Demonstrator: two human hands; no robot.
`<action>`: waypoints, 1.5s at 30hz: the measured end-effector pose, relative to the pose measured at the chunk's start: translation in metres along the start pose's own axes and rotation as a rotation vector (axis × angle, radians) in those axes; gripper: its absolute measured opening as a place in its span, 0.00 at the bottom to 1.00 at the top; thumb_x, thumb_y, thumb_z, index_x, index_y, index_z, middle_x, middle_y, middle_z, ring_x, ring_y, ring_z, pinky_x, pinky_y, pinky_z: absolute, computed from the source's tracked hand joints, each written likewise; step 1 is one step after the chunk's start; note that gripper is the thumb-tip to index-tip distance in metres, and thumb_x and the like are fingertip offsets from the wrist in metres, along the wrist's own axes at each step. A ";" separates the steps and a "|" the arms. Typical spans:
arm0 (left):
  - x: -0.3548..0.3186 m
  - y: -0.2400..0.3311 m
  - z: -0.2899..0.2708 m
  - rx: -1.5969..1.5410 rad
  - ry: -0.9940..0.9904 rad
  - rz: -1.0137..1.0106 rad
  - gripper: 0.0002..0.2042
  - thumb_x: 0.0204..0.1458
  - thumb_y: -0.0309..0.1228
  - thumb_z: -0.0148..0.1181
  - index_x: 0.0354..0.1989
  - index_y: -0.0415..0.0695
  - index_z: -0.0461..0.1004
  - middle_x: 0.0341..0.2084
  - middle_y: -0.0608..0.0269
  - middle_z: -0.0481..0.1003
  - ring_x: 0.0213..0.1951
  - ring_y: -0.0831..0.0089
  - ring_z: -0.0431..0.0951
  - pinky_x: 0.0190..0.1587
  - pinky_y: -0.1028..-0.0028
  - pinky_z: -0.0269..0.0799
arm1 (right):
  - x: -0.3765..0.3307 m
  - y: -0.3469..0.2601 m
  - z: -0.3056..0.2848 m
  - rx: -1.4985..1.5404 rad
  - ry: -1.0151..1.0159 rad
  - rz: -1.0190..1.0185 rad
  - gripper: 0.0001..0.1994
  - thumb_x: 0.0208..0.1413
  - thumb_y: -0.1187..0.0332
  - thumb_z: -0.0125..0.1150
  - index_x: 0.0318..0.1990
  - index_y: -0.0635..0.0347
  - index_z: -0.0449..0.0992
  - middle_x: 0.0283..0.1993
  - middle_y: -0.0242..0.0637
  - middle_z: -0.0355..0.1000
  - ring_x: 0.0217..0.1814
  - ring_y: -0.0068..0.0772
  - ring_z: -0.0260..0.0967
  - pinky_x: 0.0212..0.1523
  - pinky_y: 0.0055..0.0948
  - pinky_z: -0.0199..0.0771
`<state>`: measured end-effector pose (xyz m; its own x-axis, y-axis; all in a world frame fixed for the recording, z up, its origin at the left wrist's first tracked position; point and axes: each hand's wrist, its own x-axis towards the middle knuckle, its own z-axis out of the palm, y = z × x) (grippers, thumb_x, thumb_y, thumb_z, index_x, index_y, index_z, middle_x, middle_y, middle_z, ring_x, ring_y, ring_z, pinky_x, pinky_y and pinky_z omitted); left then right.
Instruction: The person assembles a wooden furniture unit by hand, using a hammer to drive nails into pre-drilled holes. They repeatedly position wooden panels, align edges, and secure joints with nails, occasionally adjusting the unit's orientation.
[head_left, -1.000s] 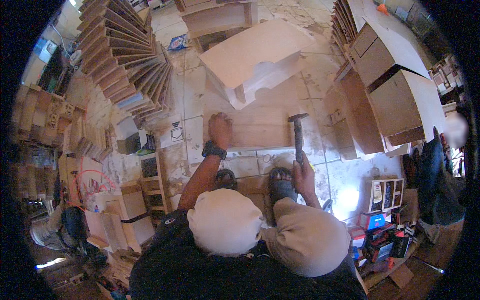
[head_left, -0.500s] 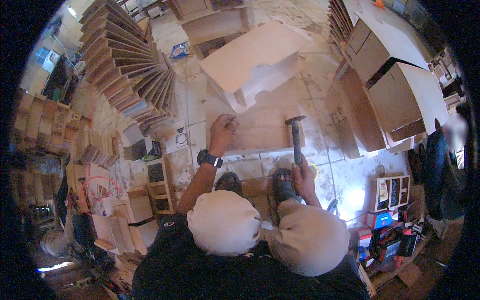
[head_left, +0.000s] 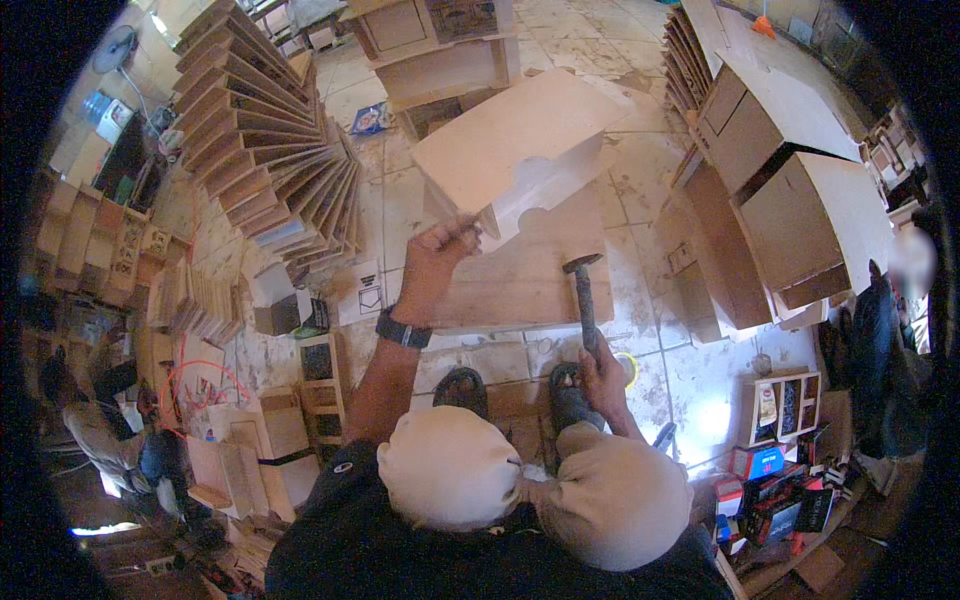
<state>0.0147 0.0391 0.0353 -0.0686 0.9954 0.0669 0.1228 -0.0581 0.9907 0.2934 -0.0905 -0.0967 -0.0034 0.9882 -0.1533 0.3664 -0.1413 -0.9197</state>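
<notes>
A hammer (head_left: 584,290) stands out of my right hand (head_left: 603,378), which is closed round its handle with the head pointing away from me. My left hand (head_left: 443,250), with a dark watch (head_left: 404,328) on its wrist, has its fingers closed at the near left corner of a wooden box (head_left: 520,135). Whether anything small is also between those fingers is hidden. The box has a flat pale top and a rounded cutout in its near side. It lies tilted over a flat wooden board (head_left: 550,270) on the floor.
Fanned wooden panels (head_left: 255,150) stand stacked at the left. Large wooden cabinets (head_left: 800,210) stand at the right. A yellow ring (head_left: 628,370) lies by my right hand. Small coloured boxes (head_left: 775,490) fill the lower right. Another person (head_left: 110,430) is at the far left.
My left hand has moved forward to the corner of the wooden box. My right hand still holds the hammer, slightly lower in view. The whole view has shifted a little.
</notes>
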 end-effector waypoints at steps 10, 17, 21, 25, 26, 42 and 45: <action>0.086 0.001 0.000 0.535 0.139 0.470 0.09 0.55 0.27 0.57 0.42 0.43 0.79 0.37 0.57 0.80 0.40 0.65 0.79 0.46 0.70 0.73 | 0.006 -0.005 0.001 -0.048 -0.011 -0.021 0.26 0.62 0.61 0.50 0.66 0.55 0.57 0.35 0.48 0.75 0.33 0.40 0.74 0.35 0.38 0.73; 0.081 -0.021 0.003 0.492 0.182 0.384 0.08 0.52 0.26 0.59 0.39 0.44 0.80 0.38 0.57 0.79 0.42 0.64 0.79 0.46 0.70 0.73 | 0.012 0.005 0.005 -0.011 -0.007 -0.047 0.25 0.62 0.62 0.49 0.65 0.57 0.58 0.25 0.34 0.69 0.23 0.25 0.66 0.26 0.28 0.69; 0.081 -0.021 0.004 0.509 0.188 0.421 0.09 0.51 0.24 0.59 0.40 0.45 0.80 0.38 0.56 0.79 0.41 0.63 0.79 0.46 0.69 0.73 | 0.014 0.008 0.006 -0.063 0.007 -0.048 0.25 0.62 0.63 0.50 0.65 0.57 0.58 0.23 0.31 0.67 0.22 0.23 0.65 0.24 0.27 0.67; 0.080 -0.021 0.006 0.544 0.194 0.385 0.11 0.49 0.22 0.58 0.40 0.45 0.80 0.37 0.55 0.79 0.41 0.61 0.79 0.46 0.69 0.73 | 0.015 -0.008 0.004 -0.070 0.005 -0.038 0.25 0.62 0.64 0.50 0.66 0.58 0.57 0.23 0.32 0.67 0.22 0.24 0.66 0.24 0.27 0.68; 0.080 -0.021 0.006 0.534 0.193 0.395 0.11 0.48 0.21 0.58 0.39 0.45 0.80 0.36 0.55 0.79 0.40 0.61 0.78 0.46 0.67 0.73 | 0.016 -0.016 0.002 -0.057 -0.017 -0.014 0.25 0.62 0.64 0.50 0.66 0.58 0.57 0.23 0.33 0.68 0.23 0.25 0.66 0.25 0.28 0.68; 0.075 -0.015 0.010 0.357 0.140 0.282 0.25 0.47 0.20 0.58 0.57 0.48 0.68 0.34 0.55 0.77 0.38 0.63 0.78 0.44 0.67 0.73 | 0.079 -0.198 -0.008 -0.548 -0.207 -0.335 0.29 0.62 0.62 0.49 0.69 0.53 0.47 0.31 0.57 0.73 0.31 0.61 0.72 0.32 0.53 0.72; 0.075 -0.015 0.008 0.341 0.126 0.272 0.25 0.47 0.19 0.57 0.57 0.47 0.67 0.35 0.54 0.78 0.39 0.63 0.79 0.44 0.67 0.73 | 0.076 -0.201 -0.006 -0.534 -0.192 -0.330 0.29 0.62 0.63 0.49 0.68 0.53 0.48 0.32 0.57 0.73 0.31 0.62 0.73 0.32 0.53 0.72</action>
<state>0.0160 0.1157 0.0245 -0.1058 0.9291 0.3543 0.4706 -0.2670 0.8409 0.2251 0.0137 0.0790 -0.3426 0.9395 -0.0008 0.7290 0.2653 -0.6311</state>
